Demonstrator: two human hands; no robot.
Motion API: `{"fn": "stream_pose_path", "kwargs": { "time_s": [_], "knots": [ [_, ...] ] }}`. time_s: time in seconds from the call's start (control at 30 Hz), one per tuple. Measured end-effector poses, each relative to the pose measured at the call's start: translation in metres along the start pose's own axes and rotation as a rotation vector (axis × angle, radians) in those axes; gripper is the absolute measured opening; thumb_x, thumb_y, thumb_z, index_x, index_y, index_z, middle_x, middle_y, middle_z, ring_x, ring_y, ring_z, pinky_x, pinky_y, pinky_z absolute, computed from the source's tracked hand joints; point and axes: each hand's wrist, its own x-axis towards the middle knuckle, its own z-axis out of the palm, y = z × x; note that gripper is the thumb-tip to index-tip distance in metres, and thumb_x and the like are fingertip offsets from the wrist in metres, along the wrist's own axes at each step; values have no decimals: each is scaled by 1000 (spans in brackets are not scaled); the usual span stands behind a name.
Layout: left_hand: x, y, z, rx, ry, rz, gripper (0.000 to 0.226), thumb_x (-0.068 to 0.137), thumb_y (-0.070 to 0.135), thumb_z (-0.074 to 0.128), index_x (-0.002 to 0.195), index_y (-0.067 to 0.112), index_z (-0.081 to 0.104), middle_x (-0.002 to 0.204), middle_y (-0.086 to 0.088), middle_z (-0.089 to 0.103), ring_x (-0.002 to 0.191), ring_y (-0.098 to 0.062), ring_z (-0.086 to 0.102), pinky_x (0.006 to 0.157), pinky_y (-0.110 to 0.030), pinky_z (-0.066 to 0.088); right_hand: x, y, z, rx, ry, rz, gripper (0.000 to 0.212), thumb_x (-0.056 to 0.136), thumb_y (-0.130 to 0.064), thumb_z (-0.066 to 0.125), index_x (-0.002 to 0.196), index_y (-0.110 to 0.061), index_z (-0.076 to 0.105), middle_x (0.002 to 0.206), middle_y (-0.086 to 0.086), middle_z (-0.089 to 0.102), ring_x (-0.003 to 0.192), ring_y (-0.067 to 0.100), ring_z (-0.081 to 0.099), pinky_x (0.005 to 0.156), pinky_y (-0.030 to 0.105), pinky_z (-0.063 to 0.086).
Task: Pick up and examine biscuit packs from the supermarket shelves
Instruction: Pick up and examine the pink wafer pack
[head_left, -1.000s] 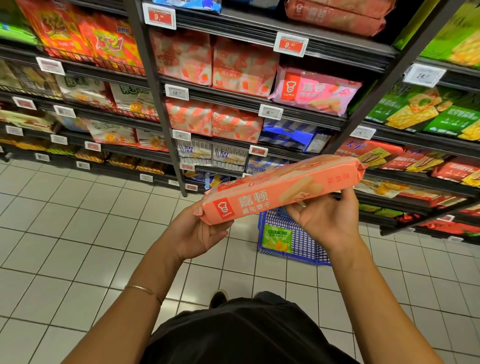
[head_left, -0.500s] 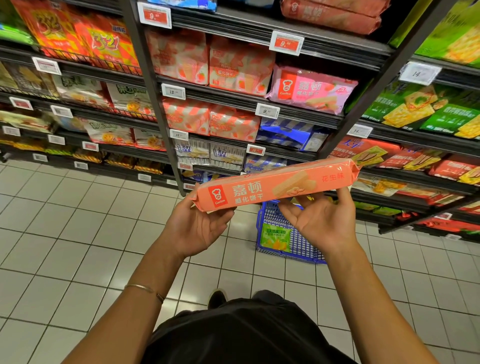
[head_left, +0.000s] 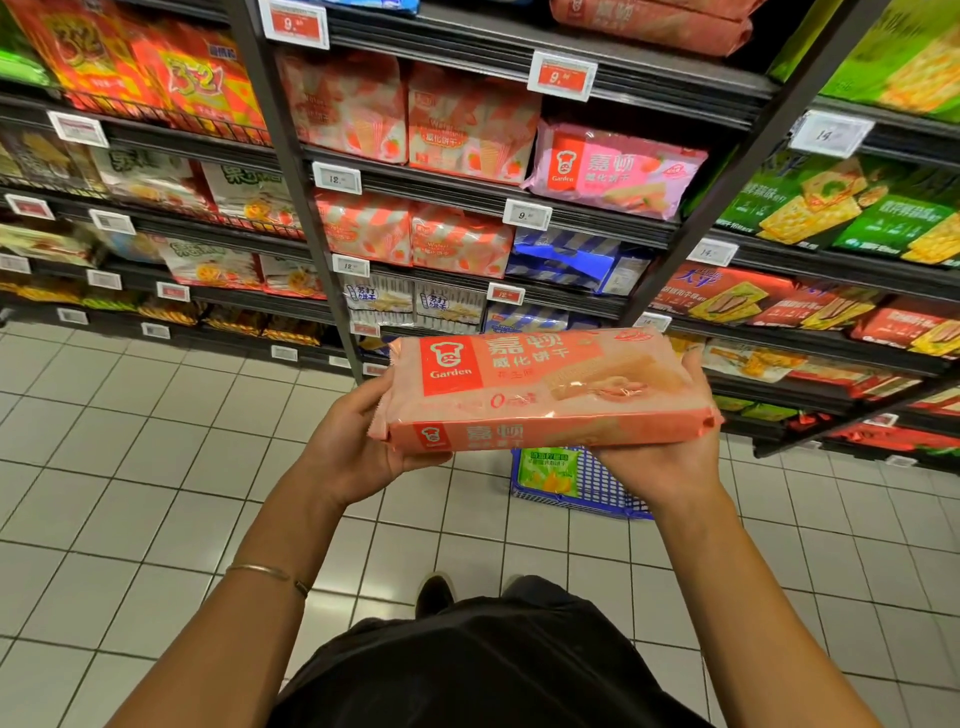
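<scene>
Between left hand (head_left: 358, 447) and right hand (head_left: 662, 462): Garden wafer pack (head_left: 545, 389) gripped at both ends, long axis left-right (front face up), neither hand nearer.

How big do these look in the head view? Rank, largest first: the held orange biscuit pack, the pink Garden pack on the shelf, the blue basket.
1. orange biscuit pack, nearest the camera, which inflates it.
2. pink Garden pack.
3. blue basket, mostly hidden behind the pack and right hand, so its rank is unsure.

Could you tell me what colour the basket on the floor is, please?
The basket is blue, seen in the head view.
</scene>
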Motion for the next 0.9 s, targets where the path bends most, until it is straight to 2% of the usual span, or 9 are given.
{"fn": "stream_pose_path", "kwargs": {
  "time_s": [0.17,0.43,0.6,0.73,0.8,0.9],
  "knots": [
    [0,-3,2,15,12,8,52,105,52,42,145,23,59,141,-14,66,126,-38,66,94,-58,58,-2,1,-6,25,58,-43,75,84,-62,74,144,-18,59,145,23,59,129,51,57,109,68,41],
    [-2,-4,-3,-20,18,20,50,105,53,46,143,24,60,141,-13,66,127,-38,65,94,-59,57,-2,6,-7,47,85,-72,59,87,-56,71,128,-14,73,141,21,63,126,45,62,110,65,41],
    [-5,-4,-5,-42,32,18,52,103,56,47,143,26,61,142,-12,65,128,-38,64,96,-60,56,-1,8,-4,86,100,-59,57,85,-53,74,126,-13,74,142,20,62,135,44,55,115,65,35],
    [-5,-8,-5,-70,54,11,55,103,60,45,145,26,59,141,-13,66,128,-38,65,93,-57,58,0,10,-1,46,87,-46,54,85,-57,72,120,-15,77,137,20,66,123,45,63,110,67,39],
    [-5,-9,-5,-76,62,9,57,104,62,43,145,26,59,141,-13,66,127,-37,65,91,-56,58,1,10,-1,44,105,-41,59,85,-57,72,128,-16,74,136,21,66,120,46,65,108,68,41],
    [-5,-10,-5,-90,66,9,58,103,64,43,144,26,60,140,-13,67,125,-37,67,89,-55,60,2,11,-2,37,139,-41,70,84,-57,73,140,-17,60,138,22,65,122,49,63,108,69,40]
  ]
}}
